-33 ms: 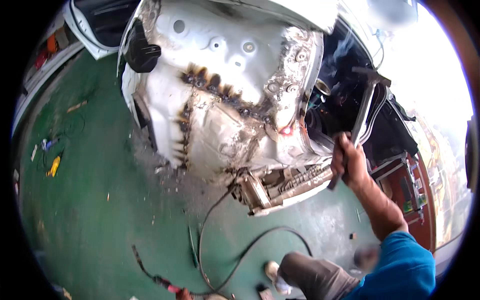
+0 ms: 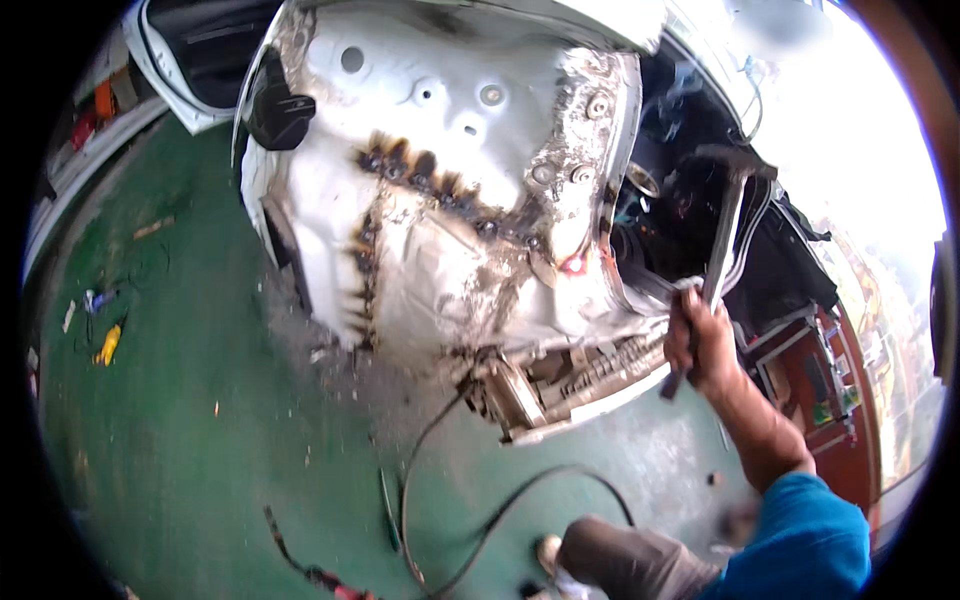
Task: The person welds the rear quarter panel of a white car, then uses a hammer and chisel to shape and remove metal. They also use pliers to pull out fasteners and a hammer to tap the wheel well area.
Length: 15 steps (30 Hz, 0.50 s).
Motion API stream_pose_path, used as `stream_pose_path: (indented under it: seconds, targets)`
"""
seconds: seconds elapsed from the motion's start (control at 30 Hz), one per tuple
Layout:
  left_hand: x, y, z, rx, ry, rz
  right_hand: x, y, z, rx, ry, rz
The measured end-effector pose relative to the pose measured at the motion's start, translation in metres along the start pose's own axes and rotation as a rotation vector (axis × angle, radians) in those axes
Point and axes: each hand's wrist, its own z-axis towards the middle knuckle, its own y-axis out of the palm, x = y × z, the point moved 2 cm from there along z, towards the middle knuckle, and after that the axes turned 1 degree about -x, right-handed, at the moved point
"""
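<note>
My right hand (image 2: 702, 340) is closed around the handle of a hammer (image 2: 728, 230), raised head up beside the car body. The white metal body panel (image 2: 440, 265) is in front of me, with scorched weld spots (image 2: 420, 182) in an L-shaped line. One spot (image 2: 574, 265) at the panel's right glows red. At the lower edge, a welding torch (image 2: 325, 578) with a bent neck points up and left. My left hand is cut off there now; the slightly earlier frame shows its fingers on the torch's red grip.
A dark cable (image 2: 475, 550) loops across the green floor (image 2: 190, 400). Yellow (image 2: 109, 345) and blue (image 2: 97, 300) items lie at left. An open car door (image 2: 190, 70) stands at upper left, a reddish cabinet (image 2: 825, 400) at right. My bent knee (image 2: 620, 560) is below.
The view has shifted slightly. My left hand and the torch sit lower, so the hand has slipped past the lower edge. The hammer stays raised in my right hand.
</note>
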Motion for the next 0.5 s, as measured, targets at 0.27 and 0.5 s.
stream_pose_path:
  seconds: [0.27, 0.5]
  targets:
    - [0.028, 0.097, 0.082, -0.019, 0.104, 0.008, 0.120, -0.014, -0.064, -0.283, -0.223, -0.093]
    - [0.053, 0.062, 0.034, 0.019, 0.212, -0.039, 0.123, -0.025, -0.054, -0.264, -0.607, -0.736]
